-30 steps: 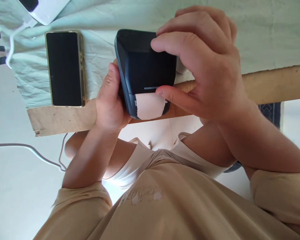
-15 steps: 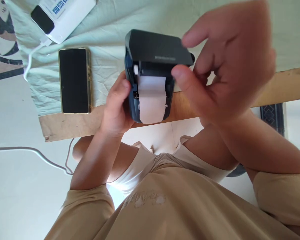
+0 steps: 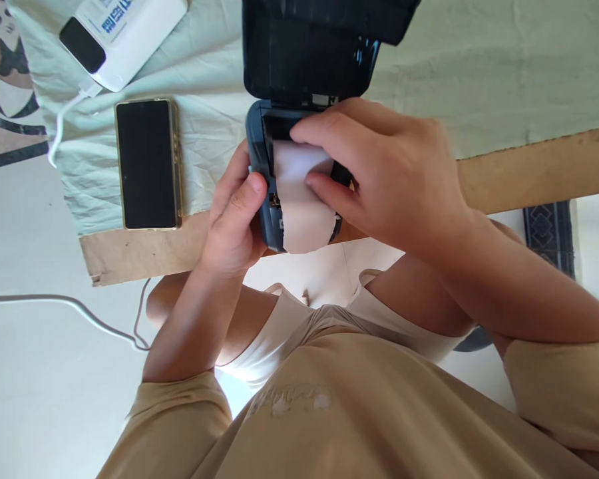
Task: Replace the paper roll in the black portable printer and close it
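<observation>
The left hand (image 3: 234, 219) was closed around the near left side of a compact, dark blue-black plastic label printer (image 3: 258, 136), its thumb along the side wall. That side grip presumably steadied the body while leaving the top free to reach. The printer was at the front edge of the wooden tabletop (image 3: 534, 173), close to the lap; whether it rested there or was held clear could not be told. Its glossy black hinged lid (image 3: 304, 56) stood swung back, away from the person, which exposed the compartment.

The right hand (image 3: 404, 166) came in from the other side, thumb and forefinger narrowly spaced on the white paper roll (image 3: 304, 206), its loose end draped over the front lip. Whether they pinched it could not be told.

A black-screened phone in a clear yellowish case (image 3: 147, 163) lay to the left on pale green cloth (image 3: 504, 80), apart from both hands.
</observation>
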Demonstrator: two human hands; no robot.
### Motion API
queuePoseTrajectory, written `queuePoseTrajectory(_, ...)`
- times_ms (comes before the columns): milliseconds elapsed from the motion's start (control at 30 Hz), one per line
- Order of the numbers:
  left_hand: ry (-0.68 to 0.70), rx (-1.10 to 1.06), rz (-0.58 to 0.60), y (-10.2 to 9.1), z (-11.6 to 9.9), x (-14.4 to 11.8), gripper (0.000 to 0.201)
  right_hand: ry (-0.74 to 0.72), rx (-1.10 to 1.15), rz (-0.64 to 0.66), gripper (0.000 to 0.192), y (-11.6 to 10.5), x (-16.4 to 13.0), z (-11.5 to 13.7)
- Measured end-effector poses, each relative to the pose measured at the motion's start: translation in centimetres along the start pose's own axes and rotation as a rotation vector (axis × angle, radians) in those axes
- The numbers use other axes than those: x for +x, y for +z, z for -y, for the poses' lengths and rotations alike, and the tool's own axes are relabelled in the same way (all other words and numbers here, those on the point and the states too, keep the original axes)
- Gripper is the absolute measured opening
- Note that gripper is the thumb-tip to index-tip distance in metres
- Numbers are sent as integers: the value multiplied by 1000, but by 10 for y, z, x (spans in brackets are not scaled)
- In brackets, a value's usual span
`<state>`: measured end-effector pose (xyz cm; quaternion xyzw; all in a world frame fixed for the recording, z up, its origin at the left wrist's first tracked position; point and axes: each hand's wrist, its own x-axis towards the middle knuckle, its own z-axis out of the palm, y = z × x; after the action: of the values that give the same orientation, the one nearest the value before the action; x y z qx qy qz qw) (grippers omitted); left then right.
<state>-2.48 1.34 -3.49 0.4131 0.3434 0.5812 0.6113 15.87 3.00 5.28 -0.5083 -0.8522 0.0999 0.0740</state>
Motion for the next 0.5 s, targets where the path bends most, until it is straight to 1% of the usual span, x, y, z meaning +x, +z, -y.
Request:
queuePoseTrajectory(67, -34, -2, 35, 0, -3, -2, 42, -12, -48, 120, 35, -4, 4, 2)
queuePoseTrajectory(100, -51, 10, 39, -1, -4, -3, 41, -20, -60, 159, 35, -5, 6, 3)
queuePoseTrajectory(133, -104, 40, 79, -3, -4, -4, 42, -21, -62, 187, 36, -6, 7, 3)
queuePoseTrajectory(167, -23, 36, 62, -4, -3, -5, 45, -19, -52, 202, 36, -6, 8, 2)
queuePoseTrajectory(233, 1, 65, 68, -8, 0, -6, 47, -27, -18, 184, 37, -6, 8, 0)
queuePoseTrajectory(300, 23, 78, 58, -11, 3, -6, 49, -61, 64, 113, 37, -8, 4, -5)
queuePoseTrajectory(367, 17, 80, 29, -11, 3, -6, 46, -83, 226, 26, 34, -13, -2, -11)
queuePoseTrajectory(433, 4, 67, -6, -7, 1, -6, 42, -80, 488, -33, 28, -20, -8, -19)
queuePoseTrajectory(467, 2, 54, -21, -5, 0, -5, 41, -34, 655, -65, 30, -23, -10, -24)
queuePoseTrajectory(500, 7, 40, -27, -2, -1, -4, 41, 58, 821, -96, 34, -26, -11, -30)
